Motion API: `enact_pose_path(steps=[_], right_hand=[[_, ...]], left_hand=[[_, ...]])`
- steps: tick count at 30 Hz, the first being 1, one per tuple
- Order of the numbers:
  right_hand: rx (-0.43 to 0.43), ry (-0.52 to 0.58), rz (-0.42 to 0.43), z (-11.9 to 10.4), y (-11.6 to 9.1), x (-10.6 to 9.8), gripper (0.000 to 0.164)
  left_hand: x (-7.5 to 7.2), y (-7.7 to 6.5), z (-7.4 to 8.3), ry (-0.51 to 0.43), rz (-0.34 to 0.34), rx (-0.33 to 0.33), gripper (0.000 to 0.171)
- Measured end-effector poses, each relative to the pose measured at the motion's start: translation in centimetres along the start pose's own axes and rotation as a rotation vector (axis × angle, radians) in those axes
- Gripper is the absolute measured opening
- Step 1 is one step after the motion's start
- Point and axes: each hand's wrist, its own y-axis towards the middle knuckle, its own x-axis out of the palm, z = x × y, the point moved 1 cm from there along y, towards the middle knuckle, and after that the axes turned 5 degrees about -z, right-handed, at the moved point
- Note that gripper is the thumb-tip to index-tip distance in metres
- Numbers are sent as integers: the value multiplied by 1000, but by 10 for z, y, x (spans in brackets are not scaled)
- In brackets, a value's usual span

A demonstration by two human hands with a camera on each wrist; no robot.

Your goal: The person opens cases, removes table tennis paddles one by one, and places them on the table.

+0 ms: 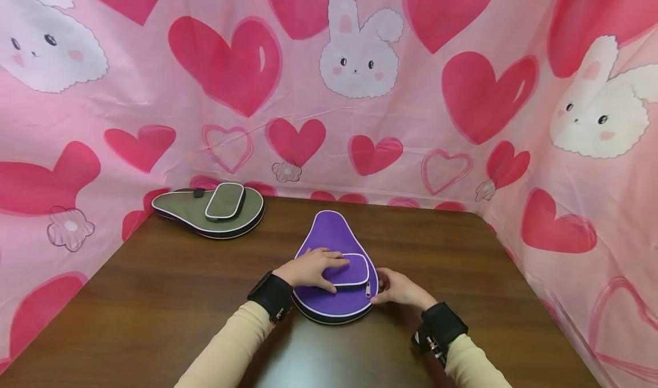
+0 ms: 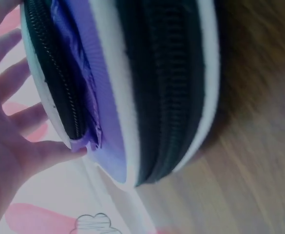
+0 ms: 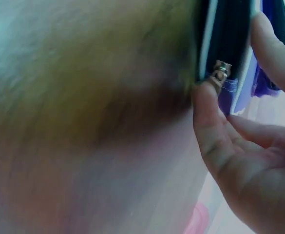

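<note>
Head view, purple case: laid flat on the wooden table, at six o'clock of centre; rounded end nearest, neck pointed to twelve.
Right hand: placed at the case's three o'clock; fingers curled at the side wall, thumb set on the rim, the edge held between.
Side-zip pull: met by one fingertip; whether it is pinched cannot be told. It could be lost if caught only by the tip; the slider could be jammed if fabric were drawn into the teeth.
Left hand: fingers spread, rested over the front pocket, nothing gripped. The case could be swivelled by a sideways pull if this pressure were too light.
Olive case: seen at ten o'clock, well apart; judged unlikely to be struck.
</note>
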Motion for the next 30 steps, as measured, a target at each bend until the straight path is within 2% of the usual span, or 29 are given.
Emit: enact_pose_path(steps=[3,5,10,13,15,21,25,30], right_hand=[[24,0,0,1,1,2,64],[42,-51,33,2,1,4,54],[80,-237,213,3,-4,15,10],[70,-297,285,2,-11,22,14],[57,-337,303,0,-16,27,15],[30,-414,302,-10,-24,41,14],[20,-429,262,-22,-26,50,18],[10,-333,155,-40,-28,64,23]], left_hand=[[0,1,-1,-15,20,26,69],[1,1,-2,-37,23,15,73],[7,1,-4,-85,-17,-76,75],[11,1,-4,-76,-41,-118,72],[14,-1,-5,-54,-43,-130,70],[15,-3,-7,-34,-50,-158,70],[10,-2,-7,-36,-59,-180,69],[6,0,-6,-32,-53,-184,69]])
